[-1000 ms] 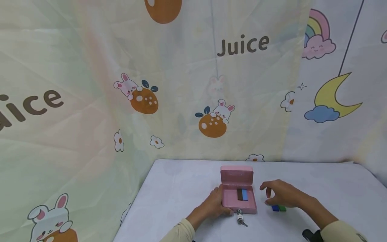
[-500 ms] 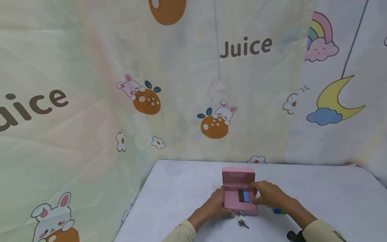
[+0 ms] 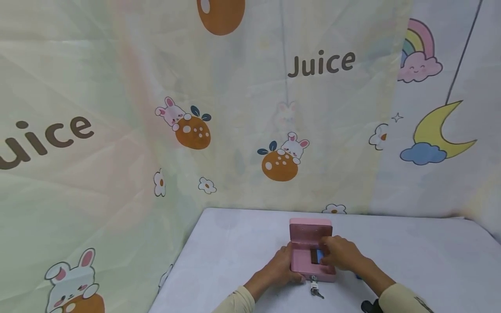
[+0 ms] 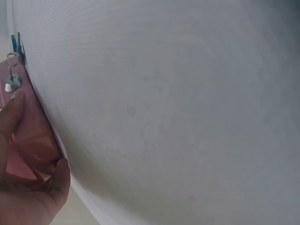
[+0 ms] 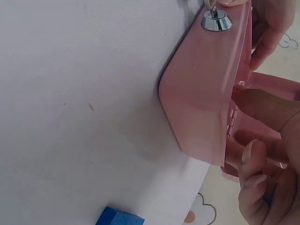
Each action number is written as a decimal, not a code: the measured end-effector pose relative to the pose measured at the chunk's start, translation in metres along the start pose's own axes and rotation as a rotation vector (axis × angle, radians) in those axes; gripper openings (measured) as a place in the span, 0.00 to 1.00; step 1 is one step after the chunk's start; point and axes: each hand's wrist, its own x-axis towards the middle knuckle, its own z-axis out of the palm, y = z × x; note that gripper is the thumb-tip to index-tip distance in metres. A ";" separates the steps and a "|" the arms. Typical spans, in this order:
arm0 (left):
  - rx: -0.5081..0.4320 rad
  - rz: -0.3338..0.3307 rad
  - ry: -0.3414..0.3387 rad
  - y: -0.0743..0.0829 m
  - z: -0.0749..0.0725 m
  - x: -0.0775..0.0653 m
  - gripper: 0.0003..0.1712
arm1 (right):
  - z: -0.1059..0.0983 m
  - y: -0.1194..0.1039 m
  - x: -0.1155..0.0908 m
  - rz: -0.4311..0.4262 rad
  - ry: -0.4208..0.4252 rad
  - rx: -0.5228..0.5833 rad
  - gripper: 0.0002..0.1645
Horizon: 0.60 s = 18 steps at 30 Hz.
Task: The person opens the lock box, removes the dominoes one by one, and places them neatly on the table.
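Note:
A pink cash box (image 3: 303, 261) stands on the white table with its lid (image 3: 310, 232) raised. My left hand (image 3: 278, 266) grips its left side; in the left wrist view the thumb lies on the front wall near the lock. Inside lie a dark brown block (image 3: 314, 256) and a light blue block (image 3: 319, 255), side by side. My right hand (image 3: 342, 254) reaches over the right wall, thumb and forefinger at the light blue block. In the right wrist view the box wall hides those fingertips, so whether they pinch the block cannot be told.
Keys (image 3: 316, 292) hang from the lock at the box front. A dark blue block (image 5: 119, 218) lies on the table right of the box, mostly hidden by my right arm in the head view. Printed cloth walls stand behind and left of the table (image 3: 242, 239).
My right hand has moved left from above the blue and green blocks on the table into the box. The left hand keeps its grip. The head view has shifted slightly.

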 end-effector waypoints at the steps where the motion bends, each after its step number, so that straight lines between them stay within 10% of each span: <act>1: -0.003 -0.001 -0.002 0.000 0.000 0.000 0.58 | 0.002 0.000 0.001 0.008 -0.005 -0.003 0.24; 18: 0.001 -0.014 -0.008 -0.001 0.000 0.001 0.58 | 0.018 -0.003 0.012 -0.011 -0.008 -0.064 0.22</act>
